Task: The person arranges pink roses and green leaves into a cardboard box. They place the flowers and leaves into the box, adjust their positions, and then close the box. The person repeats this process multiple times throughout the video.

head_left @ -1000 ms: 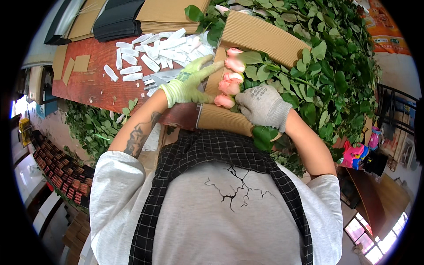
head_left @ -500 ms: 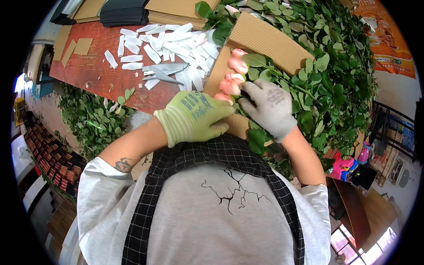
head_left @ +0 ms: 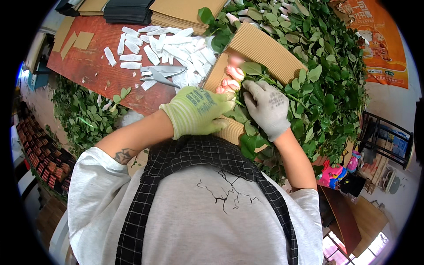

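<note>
Several pink roses [head_left: 230, 84] lie in a row on a sheet of corrugated cardboard [head_left: 231, 129], their leafy stems running to the right. My left hand [head_left: 198, 110], in a yellow-green glove, reaches from the left with its fingertips at the lowest rose. Its thumb is spread away, over the cardboard's near part. My right hand [head_left: 267, 108], in a grey-white glove, rests over the stems and leaves just right of the blooms, thumb and fingers apart. A raised cardboard flap [head_left: 267, 51] stands beyond the stems. The topmost bloom looks blurred.
A grey stapler [head_left: 163, 74] lies among white mesh sleeves [head_left: 176, 51] on the red tabletop [head_left: 90, 66]. Stacks of cardboard [head_left: 181, 13] and black sheets [head_left: 128, 11] stand at the back. A large heap of leafy rose stems [head_left: 329, 84] covers the right side.
The whole view has shifted slightly. My right fingertips sit a little farther from the blooms; my left hand stays beside the lowest rose.
</note>
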Motion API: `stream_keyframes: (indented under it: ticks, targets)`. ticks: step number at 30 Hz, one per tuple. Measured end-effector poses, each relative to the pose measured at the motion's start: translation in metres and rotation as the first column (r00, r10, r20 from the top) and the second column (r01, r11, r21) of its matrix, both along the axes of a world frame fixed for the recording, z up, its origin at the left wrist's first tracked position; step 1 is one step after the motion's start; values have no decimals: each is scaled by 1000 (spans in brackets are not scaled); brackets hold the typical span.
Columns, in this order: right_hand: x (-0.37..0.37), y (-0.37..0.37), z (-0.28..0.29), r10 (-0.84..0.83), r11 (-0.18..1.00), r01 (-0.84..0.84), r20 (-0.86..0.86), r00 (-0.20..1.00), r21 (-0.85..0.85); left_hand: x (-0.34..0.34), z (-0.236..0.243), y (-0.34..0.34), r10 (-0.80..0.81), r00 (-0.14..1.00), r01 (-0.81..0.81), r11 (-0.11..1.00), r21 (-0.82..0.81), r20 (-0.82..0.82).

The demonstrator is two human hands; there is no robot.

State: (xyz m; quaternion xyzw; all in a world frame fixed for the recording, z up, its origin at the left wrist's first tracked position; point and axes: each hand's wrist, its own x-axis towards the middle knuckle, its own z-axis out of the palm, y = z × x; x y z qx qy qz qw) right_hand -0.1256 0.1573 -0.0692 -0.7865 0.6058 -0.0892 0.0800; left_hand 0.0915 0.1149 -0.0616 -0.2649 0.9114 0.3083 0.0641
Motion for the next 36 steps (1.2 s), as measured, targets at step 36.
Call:
stream_keyframes:
  ticks: [36]
  targets:
    - [5, -40, 12, -16, 1000, 20, -248, 969, 13, -31, -7, -27, 34, 999, -30, 993, -116, 30]
